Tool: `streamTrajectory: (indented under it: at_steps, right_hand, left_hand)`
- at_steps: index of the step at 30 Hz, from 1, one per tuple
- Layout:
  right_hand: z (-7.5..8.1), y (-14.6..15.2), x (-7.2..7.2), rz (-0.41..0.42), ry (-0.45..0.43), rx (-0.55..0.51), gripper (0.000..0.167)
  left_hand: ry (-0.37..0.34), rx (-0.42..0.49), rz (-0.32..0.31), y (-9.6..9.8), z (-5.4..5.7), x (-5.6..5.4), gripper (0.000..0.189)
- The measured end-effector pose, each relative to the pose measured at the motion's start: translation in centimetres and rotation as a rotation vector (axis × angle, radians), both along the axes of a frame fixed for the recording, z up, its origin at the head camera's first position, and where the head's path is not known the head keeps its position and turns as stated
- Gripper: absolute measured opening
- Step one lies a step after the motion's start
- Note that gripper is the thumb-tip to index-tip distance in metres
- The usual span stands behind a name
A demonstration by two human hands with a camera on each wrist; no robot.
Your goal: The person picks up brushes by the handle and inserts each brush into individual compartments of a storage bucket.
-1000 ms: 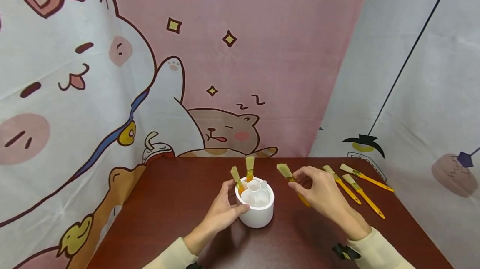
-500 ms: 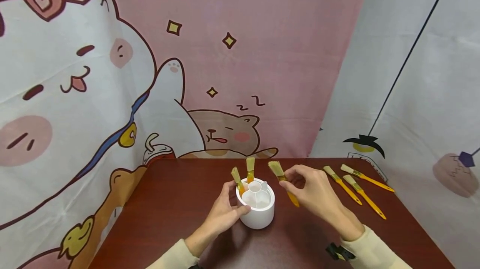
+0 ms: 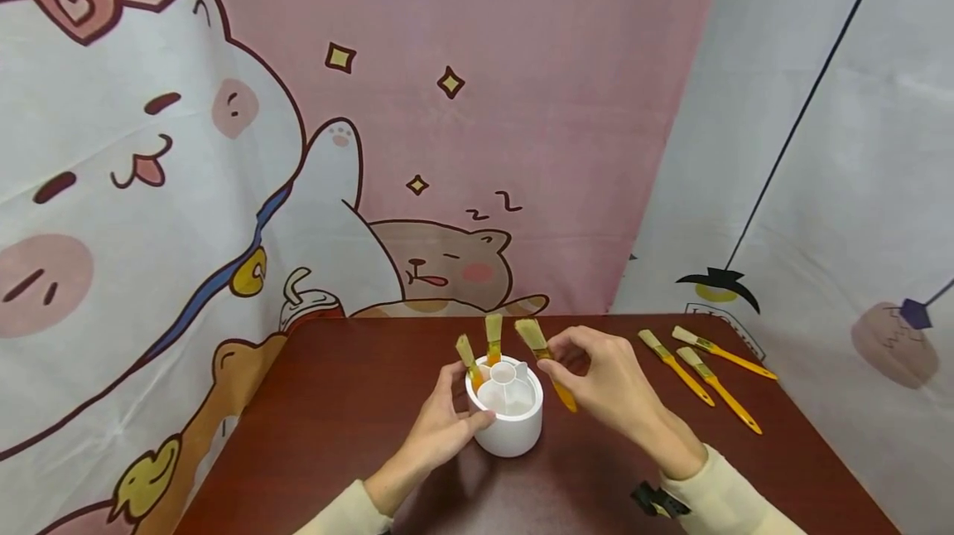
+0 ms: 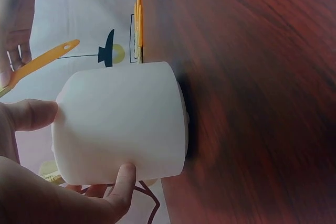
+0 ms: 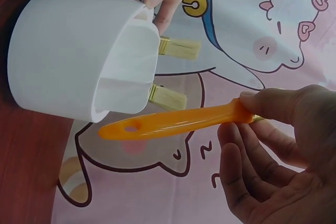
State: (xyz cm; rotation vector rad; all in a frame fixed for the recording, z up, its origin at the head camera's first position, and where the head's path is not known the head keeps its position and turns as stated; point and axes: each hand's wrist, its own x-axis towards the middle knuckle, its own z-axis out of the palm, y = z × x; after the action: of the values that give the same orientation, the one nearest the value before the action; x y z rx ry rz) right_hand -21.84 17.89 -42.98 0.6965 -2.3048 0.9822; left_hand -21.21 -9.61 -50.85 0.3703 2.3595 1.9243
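Observation:
A white round holder (image 3: pixel 509 436) with inner compartments stands on the table. My left hand (image 3: pixel 445 423) grips its left side, thumb at the front rim. Two paintbrushes stand bristles up inside it: one (image 3: pixel 467 355) at the left near my fingers, another (image 3: pixel 494 336) at the back. Between thumb and fingers, my right hand (image 3: pixel 607 378) pinches a third paintbrush (image 5: pixel 184 121) close to its ferrule. That brush is tilted, bristles up, with its orange handle hanging down just right of the holder. In the right wrist view the handle's end lies right beside the holder's rim.
Three more paintbrushes lie on the dark red table at the right: a left one (image 3: pixel 678 369), a front one (image 3: pixel 721 392) and a back one (image 3: pixel 726 351). A printed cat curtain (image 3: pixel 566 146) hangs behind the table (image 3: pixel 335 402).
My right hand has carried its paintbrush leftward, from well right of the holder to close beside it. The left hand keeps its grip on the holder.

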Motion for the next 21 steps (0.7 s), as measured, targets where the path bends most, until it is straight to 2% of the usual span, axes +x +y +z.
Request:
streamTrajectory:
  at_steps: [12, 21]
  right_hand:
    - [0.3, -1.2, 0.2, 0.025, 0.036, -0.004, 0.025]
    - [0.9, -2.6, 0.1, 0.04, 0.009, -0.02, 0.023]
  left_hand:
    - [0.013, 0.001, 0.008, 0.0, -0.1, 0.2, 0.087]
    - [0.01, -0.011, 0.005, 0.0, 0.2, 0.2, 0.086]
